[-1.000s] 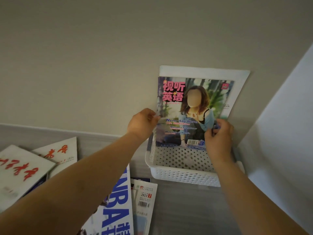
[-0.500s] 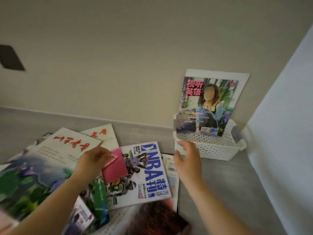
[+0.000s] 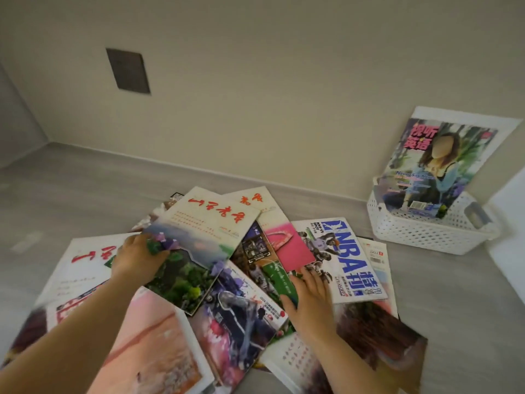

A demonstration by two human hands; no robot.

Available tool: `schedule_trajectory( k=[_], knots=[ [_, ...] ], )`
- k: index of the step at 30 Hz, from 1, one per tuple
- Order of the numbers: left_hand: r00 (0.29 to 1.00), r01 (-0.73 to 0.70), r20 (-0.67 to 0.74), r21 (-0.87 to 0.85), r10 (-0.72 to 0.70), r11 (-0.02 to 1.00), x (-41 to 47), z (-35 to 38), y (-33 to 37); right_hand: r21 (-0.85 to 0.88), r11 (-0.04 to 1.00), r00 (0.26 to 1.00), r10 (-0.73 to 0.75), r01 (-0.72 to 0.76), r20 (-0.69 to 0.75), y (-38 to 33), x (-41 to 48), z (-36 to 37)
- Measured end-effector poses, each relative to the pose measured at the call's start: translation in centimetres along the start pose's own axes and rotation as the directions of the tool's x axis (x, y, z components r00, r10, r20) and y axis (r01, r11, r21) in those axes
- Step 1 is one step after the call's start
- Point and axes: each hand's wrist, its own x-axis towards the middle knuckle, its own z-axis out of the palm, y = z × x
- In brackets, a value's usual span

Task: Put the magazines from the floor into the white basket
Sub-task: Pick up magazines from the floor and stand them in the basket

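The right hand (image 3: 309,297) lies flat, fingers straight, on the magazine pile (image 3: 349,257) left of the white basket (image 3: 420,233). Further left, the left hand (image 3: 139,257) grips a landscape magazine's (image 3: 204,237) edge. In the basket, a portrait magazine (image 3: 434,166) stands on end.

Two bare forearms ending in a bare left hand (image 3: 136,260) and bare right hand (image 3: 309,302).

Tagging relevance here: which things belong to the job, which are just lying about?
Job: floor magazines, landscape-cover magazine in the left hand, right hand flat on the pile, white basket, magazine standing in it.
Not job: dark wall plate, white panel.
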Motion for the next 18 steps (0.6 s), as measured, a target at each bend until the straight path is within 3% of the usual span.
schedule_trajectory(
  k=[3, 8, 11, 14, 18],
  knots=[
    [0.997, 0.002, 0.082, 0.146, -0.014, 0.989, 2.0, -0.2, -1.2, -0.06, 0.998, 1.0, 0.011, -0.012, -0.017, 0.1, -0.1, 0.9],
    [0.985, 0.017, 0.167, 0.127, -0.038, 0.992, 4.0, -0.1, -2.2, -0.12, 0.992, 0.999, 0.043, -0.042, 0.005, 0.1, 0.0, 1.2],
    [0.984, 0.041, 0.163, 0.213, -0.077, 0.976, 5.0, -0.3, -2.7, -0.125, 0.99, 0.998, 0.062, -0.06, 0.014, 0.0, 0.1, 1.3],
    [0.969, 0.087, 0.222, 0.099, -0.107, 0.991, 5.5, -0.5, -2.0, -0.11, 0.991, 0.997, 0.075, -0.071, 0.029, 0.0, 0.1, 1.2],
    [0.975, 0.041, 0.21, 0.129, -0.068, 0.991, 5.6, -1.9, -0.5, -0.075, 0.993, 0.994, 0.094, -0.09, 0.054, -0.3, 0.2, 0.9]
  ],
)
